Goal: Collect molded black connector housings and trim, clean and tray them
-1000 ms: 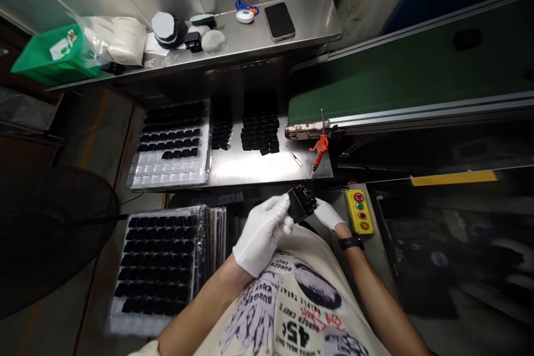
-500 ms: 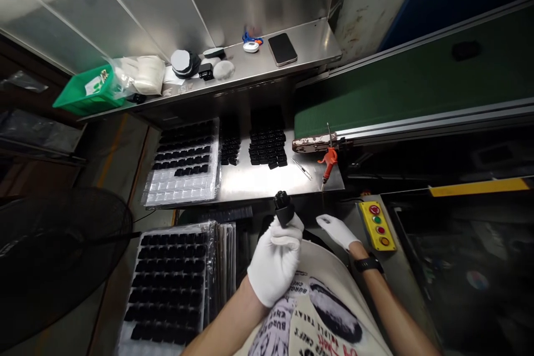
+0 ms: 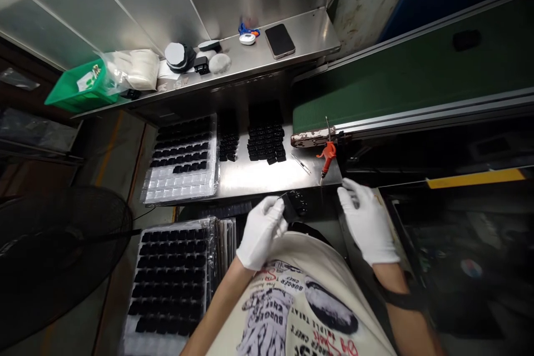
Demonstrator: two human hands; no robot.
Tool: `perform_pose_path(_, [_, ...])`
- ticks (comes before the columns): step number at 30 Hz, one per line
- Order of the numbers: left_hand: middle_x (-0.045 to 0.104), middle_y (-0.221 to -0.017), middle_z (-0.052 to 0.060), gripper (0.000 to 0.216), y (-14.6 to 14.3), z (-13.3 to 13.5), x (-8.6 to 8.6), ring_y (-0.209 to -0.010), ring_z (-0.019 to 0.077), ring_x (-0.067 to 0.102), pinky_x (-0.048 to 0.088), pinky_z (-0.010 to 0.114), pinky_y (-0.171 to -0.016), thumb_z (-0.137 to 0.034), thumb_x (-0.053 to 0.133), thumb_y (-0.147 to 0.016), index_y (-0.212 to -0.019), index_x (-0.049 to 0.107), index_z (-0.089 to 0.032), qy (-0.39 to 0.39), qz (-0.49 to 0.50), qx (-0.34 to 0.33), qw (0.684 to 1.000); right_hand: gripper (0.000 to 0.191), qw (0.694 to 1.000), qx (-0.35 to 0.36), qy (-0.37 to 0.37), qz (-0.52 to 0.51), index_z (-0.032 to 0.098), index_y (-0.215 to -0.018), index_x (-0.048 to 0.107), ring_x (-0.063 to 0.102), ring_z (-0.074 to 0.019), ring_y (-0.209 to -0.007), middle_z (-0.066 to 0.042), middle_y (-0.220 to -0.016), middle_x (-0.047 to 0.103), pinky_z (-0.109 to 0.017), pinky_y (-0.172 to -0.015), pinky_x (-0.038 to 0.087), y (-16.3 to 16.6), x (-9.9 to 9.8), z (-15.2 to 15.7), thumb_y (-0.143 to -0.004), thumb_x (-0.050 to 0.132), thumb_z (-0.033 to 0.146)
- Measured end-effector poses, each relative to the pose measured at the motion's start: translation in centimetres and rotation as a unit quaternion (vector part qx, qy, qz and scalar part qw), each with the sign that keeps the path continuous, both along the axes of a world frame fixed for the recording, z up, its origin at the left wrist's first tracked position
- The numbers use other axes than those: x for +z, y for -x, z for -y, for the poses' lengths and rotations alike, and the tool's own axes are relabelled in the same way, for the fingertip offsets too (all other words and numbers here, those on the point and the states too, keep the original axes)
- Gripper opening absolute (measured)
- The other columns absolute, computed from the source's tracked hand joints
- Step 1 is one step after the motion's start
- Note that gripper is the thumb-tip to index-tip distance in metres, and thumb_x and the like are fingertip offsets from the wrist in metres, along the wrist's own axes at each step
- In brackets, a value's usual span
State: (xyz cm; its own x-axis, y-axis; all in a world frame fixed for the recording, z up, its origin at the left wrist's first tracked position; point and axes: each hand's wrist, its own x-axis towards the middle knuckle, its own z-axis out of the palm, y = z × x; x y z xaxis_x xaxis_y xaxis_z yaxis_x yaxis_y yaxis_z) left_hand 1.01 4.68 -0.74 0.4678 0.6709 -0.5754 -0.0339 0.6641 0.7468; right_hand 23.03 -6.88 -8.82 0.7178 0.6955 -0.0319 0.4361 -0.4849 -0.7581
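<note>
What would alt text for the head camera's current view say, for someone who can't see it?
A white-gloved left hand holds a black part in front of a metal bench, while the gloved right hand, seemingly empty, hovers near a red air gun. Small black pieces lie on the bench.

Trays (image 3: 179,184) left of air gun (image 3: 328,156)

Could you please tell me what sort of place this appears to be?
Probably a factory assembly station: a green conveyor belt ends at the metal bench, small black parts sit in rows on plastic trays, and what looks like an orange-red air gun is within view.
</note>
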Motion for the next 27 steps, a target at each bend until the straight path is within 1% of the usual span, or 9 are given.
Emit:
perform_pose_path(3, [0.067,-0.066,-0.001,0.039,0.0,-0.8,-0.2,-0.058,0.0114,0.055,0.042,0.022,-0.06,-0.055,0.077,-0.101,-0.101,0.069,-0.017,-0.142,-0.203,-0.076,0.966,0.055,0.985,0.105,-0.073,0.113,0.025,-0.153,0.064,0.069,-0.0358,-0.132,-0.014,-0.146,0.07,-0.057,-0.117,0.056,1.3,5.6,0.0,-0.107,0.067,0.055])
perform_pose_path(5, [0.072,-0.071,0.001,0.035,-0.2,-0.8,-0.2,-0.062,0.0141,0.061,0.045,0.026,-0.064,-0.053,0.074,-0.102,-0.1,0.072,-0.018,-0.195,-0.273,-0.123,0.934,0.071,0.962,0.204,-0.04,0.174,0.023,-0.162,0.056,0.061,-0.0418,-0.142,-0.017,-0.154,0.065,-0.064,-0.121,0.051,2.9,7.0,-0.3,-0.1,0.079,0.049])
perform_pose_path(8, [0.078,-0.081,0.003,0.026,-1.0,0.0,-0.2,-0.07,0.0176,0.069,0.049,0.029,-0.071,-0.046,0.073,-0.102,-0.095,0.073,-0.021,-0.235,-0.306,-0.18,0.905,0.086,0.928,0.296,0.018,0.224,0.015,-0.167,0.048,0.052,-0.0455,-0.152,-0.021,-0.167,0.054,-0.068,-0.125,0.045,5.4,6.1,-1.0,-0.091,0.086,0.028])
perform_pose_path(12, [0.079,-0.086,0.003,0.019,-2.0,1.2,-0.1,-0.08,0.0195,0.072,0.051,0.03,-0.076,-0.036,0.075,-0.099,-0.088,0.071,-0.022,-0.246,-0.314,-0.207,0.893,0.059,0.904,0.352,0.052,0.239,0.016,-0.146,0.065,0.059,-0.0428,-0.145,-0.019,-0.154,0.067,-0.068,-0.129,0.039,6.5,4.0,-1.7,-0.089,0.076,0.013])
perform_pose_path(15, [0.08,-0.087,0.003,0.019,-1.6,1.6,0.7,-0.079,0.0182,0.072,0.053,0.029,-0.077,-0.038,0.075,-0.102,-0.093,0.074,-0.021,-0.234,-0.286,-0.201,0.907,0.045,0.914,0.347,0.023,0.21,0.019,-0.13,0.072,0.066,-0.0406,-0.136,-0.014,-0.138,0.076,-0.069,-0.131,0.035,5.8,4.4,-1.5,-0.086,0.077,0.013])
perform_pose_path(18, [0.081,-0.093,0.004,0.036,-0.5,1.3,2.3,-0.075,0.0167,0.073,0.057,0.028,-0.07,-0.056,0.072,-0.104,-0.104,0.075,-0.02,-0.195,-0.2,-0.159,0.947,0.041,0.941,0.314,-0.064,0.106,0.024,-0.127,0.072,0.071,-0.0342,-0.128,-0.008,-0.131,0.078,-0.064,-0.132,0.039,5.1,6.7,-0.8,-0.087,0.081,0.021])
perform_pose_path(21, [0.081,-0.09,0.005,0.044,0.3,0.8,4.0,-0.067,0.0148,0.073,0.06,0.026,-0.064,-0.061,0.068,-0.106,-0.097,0.072,-0.018,-0.152,-0.124,-0.084,0.977,0.042,0.943,0.307,-0.124,-0.017,0.03,-0.129,0.07,0.072,-0.0309,-0.129,-0.004,-0.134,0.077,-0.062,-0.132,0.043,5.1,9.1,0.1,-0.09,0.087,0.032])
perform_pose_path(24, [0.08,-0.086,0.006,0.046,0.6,0.7,5.3,-0.061,0.0142,0.073,0.062,0.026,-0.062,-0.059,0.07,-0.105,-0.088,0.071,-0.016,-0.125,-0.099,-0.061,0.985,0.049,0.936,0.312,-0.134,-0.097,0.033,-0.134,0.071,0.068,-0.0318,-0.136,-0.005,-0.14,0.074,-0.061,-0.127,0.051,5.5,10.4,0.5,-0.089,0.091,0.038])
perform_pose_path(27, [0.08,-0.085,0.007,0.046,0.7,0.8,5.9,-0.059,0.0138,0.072,0.063,0.025,-0.06,-0.057,0.073,-0.104,-0.085,0.072,-0.015,-0.106,-0.102,-0.049,0.988,0.053,0.937,0.294,-0.125,-0.144,0.035,-0.136,0.072,0.066,-0.0322,-0.138,-0.005,-0.14,0.072,-0.058,-0.122,0.057,6.2,10.7,0.4,-0.088,0.094,0.041])
